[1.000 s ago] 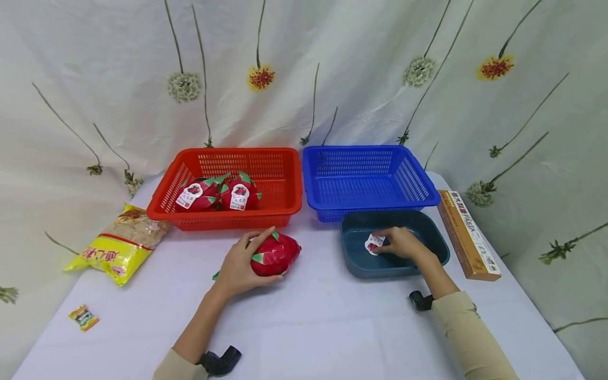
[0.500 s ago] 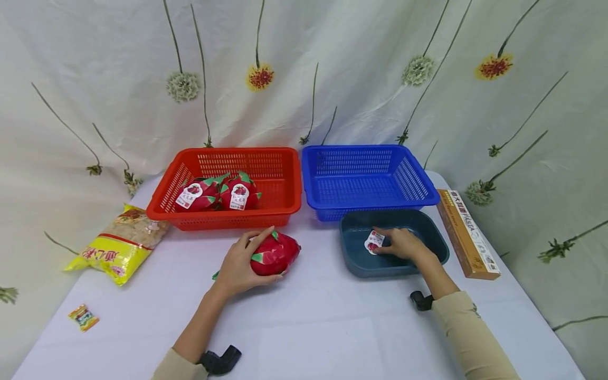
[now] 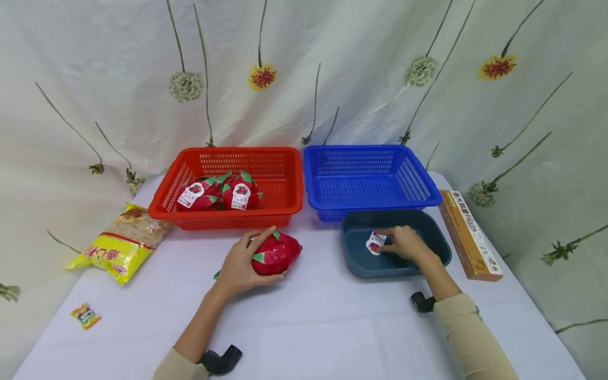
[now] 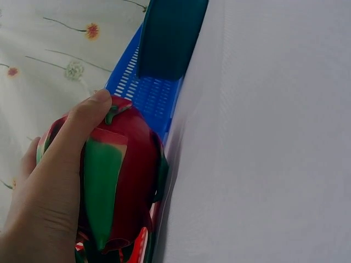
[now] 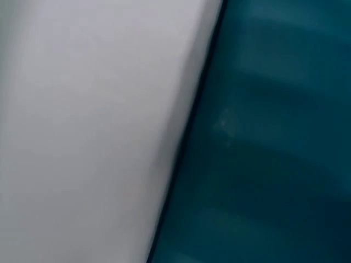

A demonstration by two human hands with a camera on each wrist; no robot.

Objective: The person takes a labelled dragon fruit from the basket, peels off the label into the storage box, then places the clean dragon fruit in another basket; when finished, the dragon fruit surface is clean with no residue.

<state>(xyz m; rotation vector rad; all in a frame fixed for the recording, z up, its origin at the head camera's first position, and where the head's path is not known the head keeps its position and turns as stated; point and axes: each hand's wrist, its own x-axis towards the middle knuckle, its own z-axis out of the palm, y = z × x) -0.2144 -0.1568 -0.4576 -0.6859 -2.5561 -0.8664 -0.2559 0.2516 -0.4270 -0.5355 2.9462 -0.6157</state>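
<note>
My left hand grips a red dragon fruit with green scales on the white table, in front of the red basket. The left wrist view shows the thumb along the near side of this dragon fruit. Inside the dark teal tub, my right hand pinches a white paper label with a dragon fruit picture between thumb and fingers. Only the wall of the teal tub and white cloth fill the right wrist view; the hand is out of it.
Two labelled dragon fruits lie in the red basket. A blue basket stands beside it, behind the tub. To the right is a pasta box; to the left are a yellow pasta bag and a small wrapped snack.
</note>
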